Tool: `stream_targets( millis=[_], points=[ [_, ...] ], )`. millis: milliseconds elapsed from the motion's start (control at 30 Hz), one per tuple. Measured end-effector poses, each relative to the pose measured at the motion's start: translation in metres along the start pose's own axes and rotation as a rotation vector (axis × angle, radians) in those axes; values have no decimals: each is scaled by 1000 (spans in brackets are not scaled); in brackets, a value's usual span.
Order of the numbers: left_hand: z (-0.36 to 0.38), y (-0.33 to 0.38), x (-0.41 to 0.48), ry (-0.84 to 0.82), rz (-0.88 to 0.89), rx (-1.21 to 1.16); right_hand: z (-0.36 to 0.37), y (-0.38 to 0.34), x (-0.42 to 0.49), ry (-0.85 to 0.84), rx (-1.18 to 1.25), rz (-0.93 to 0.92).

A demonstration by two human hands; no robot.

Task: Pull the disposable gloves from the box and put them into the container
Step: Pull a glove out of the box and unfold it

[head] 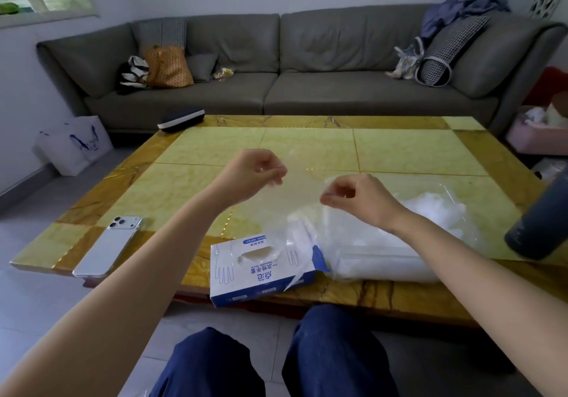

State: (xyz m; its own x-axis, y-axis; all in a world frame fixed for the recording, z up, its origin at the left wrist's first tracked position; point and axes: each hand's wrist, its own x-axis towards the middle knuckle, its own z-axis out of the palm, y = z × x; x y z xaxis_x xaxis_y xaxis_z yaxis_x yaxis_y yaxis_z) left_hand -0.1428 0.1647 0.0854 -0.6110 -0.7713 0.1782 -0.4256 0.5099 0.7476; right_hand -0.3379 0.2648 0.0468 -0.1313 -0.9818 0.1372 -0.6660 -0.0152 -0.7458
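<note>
Right now your left hand (261,169) & right hand (347,195) each pinch one clear glove (302,181) btwn them above the table (399,151); box (261,269), printed "一次性手套", lies at near edge just beside container (384,263); phone (107,246) at left.

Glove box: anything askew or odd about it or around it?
Yes. The glove box sits skewed at the table's near edge, front seemingly overhanging, clear film sticking out its right end. The phone also lies right at that edge. The left hand and right hand pinch a glove between them.
</note>
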Motion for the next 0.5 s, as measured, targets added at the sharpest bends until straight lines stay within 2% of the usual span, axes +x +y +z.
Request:
stream_targets(
  millis=[133, 333, 433, 500],
  points=[
    [13, 15, 21, 42, 66, 121, -28, 5, 9, 233, -176, -29],
    [31, 54, 50, 340, 271, 54, -80, 7, 19, 653, -307, -158],
    [48, 65, 50, 349, 367, -39, -98, 17, 14, 807, -378, -249],
    [63, 58, 45, 300, 390, -60, -102, 27, 4, 824, -439, -282]
  ],
)
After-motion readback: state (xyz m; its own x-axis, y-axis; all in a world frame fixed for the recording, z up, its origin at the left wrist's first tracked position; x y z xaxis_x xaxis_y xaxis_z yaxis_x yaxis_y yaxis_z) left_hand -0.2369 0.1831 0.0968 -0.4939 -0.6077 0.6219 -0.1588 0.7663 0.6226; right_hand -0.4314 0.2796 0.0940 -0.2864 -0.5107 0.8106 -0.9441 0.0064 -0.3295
